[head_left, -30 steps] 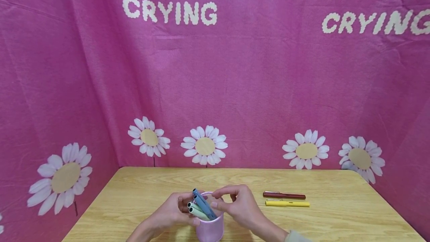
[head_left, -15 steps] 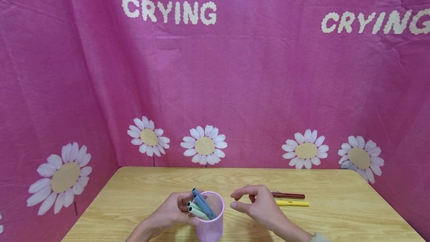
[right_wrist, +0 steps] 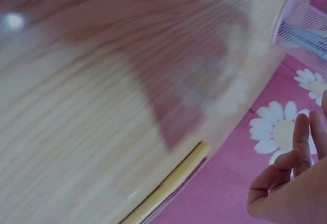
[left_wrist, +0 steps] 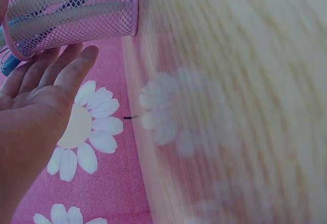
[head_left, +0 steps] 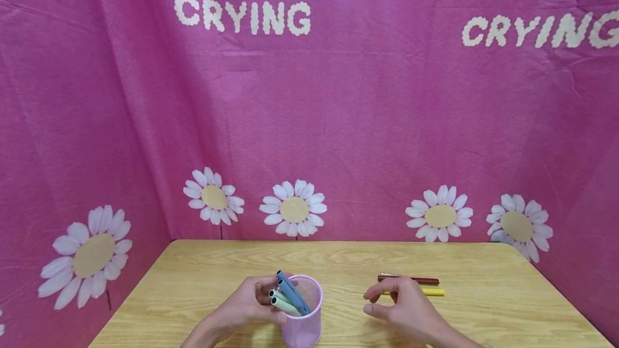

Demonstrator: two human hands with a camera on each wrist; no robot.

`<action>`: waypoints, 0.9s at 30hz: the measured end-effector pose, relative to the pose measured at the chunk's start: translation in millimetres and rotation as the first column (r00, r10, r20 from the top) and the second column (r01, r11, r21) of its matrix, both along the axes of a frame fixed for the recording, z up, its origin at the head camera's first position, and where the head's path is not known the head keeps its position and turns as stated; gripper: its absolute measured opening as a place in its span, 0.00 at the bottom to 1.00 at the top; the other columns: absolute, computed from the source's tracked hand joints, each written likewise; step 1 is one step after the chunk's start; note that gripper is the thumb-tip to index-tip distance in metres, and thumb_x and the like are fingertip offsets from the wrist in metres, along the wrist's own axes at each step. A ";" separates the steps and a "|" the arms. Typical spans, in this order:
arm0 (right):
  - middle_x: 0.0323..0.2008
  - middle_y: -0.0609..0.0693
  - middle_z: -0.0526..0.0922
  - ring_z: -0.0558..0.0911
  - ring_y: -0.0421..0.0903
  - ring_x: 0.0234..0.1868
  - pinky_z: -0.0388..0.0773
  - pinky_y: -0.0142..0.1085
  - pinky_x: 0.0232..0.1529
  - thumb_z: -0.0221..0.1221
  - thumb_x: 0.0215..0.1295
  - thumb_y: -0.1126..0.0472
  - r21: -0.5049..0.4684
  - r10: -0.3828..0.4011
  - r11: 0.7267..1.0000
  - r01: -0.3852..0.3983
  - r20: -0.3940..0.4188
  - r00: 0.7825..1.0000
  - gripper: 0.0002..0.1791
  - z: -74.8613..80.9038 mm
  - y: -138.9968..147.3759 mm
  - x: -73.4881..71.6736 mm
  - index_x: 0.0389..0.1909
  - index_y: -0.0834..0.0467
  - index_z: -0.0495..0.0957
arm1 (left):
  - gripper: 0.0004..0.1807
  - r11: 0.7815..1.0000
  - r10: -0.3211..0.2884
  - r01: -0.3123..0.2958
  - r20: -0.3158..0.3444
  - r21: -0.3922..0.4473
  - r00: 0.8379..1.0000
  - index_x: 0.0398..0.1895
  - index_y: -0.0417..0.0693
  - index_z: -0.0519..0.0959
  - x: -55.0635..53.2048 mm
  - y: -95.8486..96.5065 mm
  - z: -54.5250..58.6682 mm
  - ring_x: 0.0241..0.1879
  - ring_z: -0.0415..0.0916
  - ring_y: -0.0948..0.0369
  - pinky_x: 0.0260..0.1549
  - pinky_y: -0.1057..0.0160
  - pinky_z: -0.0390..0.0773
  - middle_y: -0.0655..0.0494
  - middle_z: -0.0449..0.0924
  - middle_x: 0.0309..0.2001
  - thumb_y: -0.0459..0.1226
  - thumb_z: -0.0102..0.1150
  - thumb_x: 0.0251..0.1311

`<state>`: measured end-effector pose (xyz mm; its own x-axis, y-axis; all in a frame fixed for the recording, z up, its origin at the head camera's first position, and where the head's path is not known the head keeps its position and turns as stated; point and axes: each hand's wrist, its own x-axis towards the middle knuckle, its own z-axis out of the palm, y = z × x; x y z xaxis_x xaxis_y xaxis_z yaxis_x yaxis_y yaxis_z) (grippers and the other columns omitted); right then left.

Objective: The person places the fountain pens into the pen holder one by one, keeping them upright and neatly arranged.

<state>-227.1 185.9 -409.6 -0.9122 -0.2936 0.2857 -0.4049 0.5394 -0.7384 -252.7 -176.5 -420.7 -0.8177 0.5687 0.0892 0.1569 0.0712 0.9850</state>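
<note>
1 pink mesh cup, upright, L hand gripping side; blue pens & pale-green pens inside, leaning. 1 yellow pen, 1 dk-red pen: flat on table, nr R hand (empty, fingers loosely bent). Pens prob. light, stiff, slick; pinch mid-barrel.

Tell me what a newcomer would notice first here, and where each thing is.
Probably the magenta cloth behind the wooden table, printed with CRYING across its upper part and large white daisies lower down. Next, the pink mesh pen cup at the bottom middle of the head view, held by the left hand, with blue-grey and pale green pens leaning left. Then the yellow pen and dark red pen, lying partly behind the right hand.
</note>
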 end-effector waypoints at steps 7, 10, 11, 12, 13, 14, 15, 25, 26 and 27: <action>0.31 0.36 0.85 0.72 0.41 0.36 0.65 0.32 0.34 0.77 0.58 0.57 0.045 -0.017 0.999 0.016 0.023 1.000 0.09 -13.3 24.2 -3.8 0.38 0.53 0.91 | 0.36 1.000 -0.009 0.009 0.001 0.005 1.000 0.71 0.37 0.75 -0.7 -0.3 0.1 0.47 0.82 0.55 0.48 0.63 0.82 0.45 0.86 0.53 0.30 0.77 0.58; 0.32 0.37 0.86 0.71 0.42 0.37 0.65 0.33 0.34 0.77 0.59 0.57 0.049 -0.026 0.999 0.023 0.054 0.998 0.09 -17.5 32.2 -4.8 0.38 0.53 0.91 | 0.36 1.000 -0.014 0.014 0.006 0.018 1.000 0.72 0.36 0.74 -0.2 -0.3 -0.2 0.47 0.82 0.56 0.48 0.63 0.83 0.45 0.86 0.53 0.29 0.76 0.59; 0.32 0.38 0.86 0.72 0.42 0.38 0.66 0.33 0.35 0.77 0.59 0.57 0.053 -0.031 0.998 0.027 0.065 0.997 0.09 -18.6 34.6 -5.2 0.39 0.53 0.91 | 0.36 1.000 -0.019 0.019 0.004 0.021 1.000 0.72 0.35 0.74 -0.2 -0.2 -0.3 0.47 0.82 0.56 0.48 0.63 0.83 0.45 0.86 0.53 0.29 0.76 0.59; 0.32 0.38 0.86 0.73 0.44 0.39 0.67 0.34 0.37 0.77 0.59 0.57 0.060 -0.035 0.998 0.030 0.077 0.996 0.09 -19.8 37.1 -5.7 0.39 0.53 0.91 | 0.36 1.000 -0.019 0.019 0.007 0.023 1.000 0.72 0.35 0.74 0.0 -0.1 -0.5 0.47 0.82 0.56 0.48 0.63 0.82 0.45 0.86 0.53 0.29 0.76 0.59; 0.33 0.38 0.86 0.73 0.44 0.40 0.68 0.34 0.37 0.76 0.60 0.57 0.068 -0.032 0.997 0.027 0.074 0.997 0.09 -21.0 39.5 -6.7 0.39 0.53 0.91 | 0.36 0.999 -0.021 0.021 0.003 0.024 1.000 0.72 0.35 0.74 -0.3 0.0 -0.5 0.47 0.82 0.57 0.48 0.63 0.82 0.45 0.86 0.52 0.29 0.76 0.59; 0.33 0.38 0.85 0.74 0.45 0.41 0.69 0.34 0.38 0.76 0.60 0.57 0.074 -0.036 0.997 0.030 0.079 0.996 0.08 -21.8 41.7 -7.5 0.39 0.53 0.91 | 0.36 0.999 -0.026 0.026 -0.004 0.025 1.000 0.72 0.34 0.74 -0.4 -0.1 -0.5 0.47 0.83 0.57 0.48 0.64 0.82 0.45 0.86 0.52 0.29 0.76 0.59; 0.32 0.38 0.85 0.74 0.46 0.42 0.69 0.35 0.39 0.76 0.59 0.57 0.084 -0.044 0.996 0.037 0.079 0.996 0.09 -22.4 43.6 -7.8 0.39 0.53 0.91 | 0.36 0.999 -0.024 0.025 -0.007 0.022 1.000 0.71 0.34 0.74 -0.6 -0.1 -0.5 0.47 0.83 0.57 0.48 0.64 0.82 0.45 0.86 0.52 0.29 0.76 0.59; 0.31 0.39 0.86 0.76 0.46 0.38 0.71 0.34 0.36 0.78 0.57 0.57 0.175 -0.101 0.981 0.089 0.058 0.993 0.10 -29.0 65.1 -19.1 0.38 0.52 0.91 | 0.37 1.000 -0.016 0.016 -0.002 0.024 1.000 0.72 0.36 0.74 -0.4 -0.3 -1.6 0.47 0.83 0.55 0.50 0.63 0.82 0.44 0.86 0.55 0.29 0.76 0.59; 0.31 0.38 0.85 0.76 0.45 0.38 0.72 0.34 0.36 0.79 0.56 0.57 0.186 -0.110 0.977 0.100 0.046 0.993 0.10 -29.9 66.8 -19.8 0.38 0.52 0.91 | 0.37 0.999 -0.019 0.019 -0.002 0.027 1.000 0.72 0.36 0.74 -0.3 -0.1 -1.6 0.47 0.83 0.55 0.49 0.63 0.82 0.44 0.86 0.55 0.29 0.76 0.59; 0.31 0.38 0.85 0.77 0.45 0.38 0.72 0.34 0.36 0.79 0.55 0.57 0.198 -0.120 0.974 0.111 0.033 0.992 0.11 -30.6 68.4 -20.5 0.38 0.52 0.90 | 0.37 0.999 -0.020 0.020 -0.003 0.030 1.000 0.73 0.36 0.74 0.0 0.1 -1.4 0.47 0.83 0.55 0.49 0.63 0.82 0.44 0.86 0.55 0.29 0.76 0.59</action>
<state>-247.7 254.2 -440.2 -0.9536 -0.2320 0.1917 -0.3009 0.7161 -0.6298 -252.8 -176.4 -422.2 -0.8062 0.5816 0.1087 0.1604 0.0380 0.9863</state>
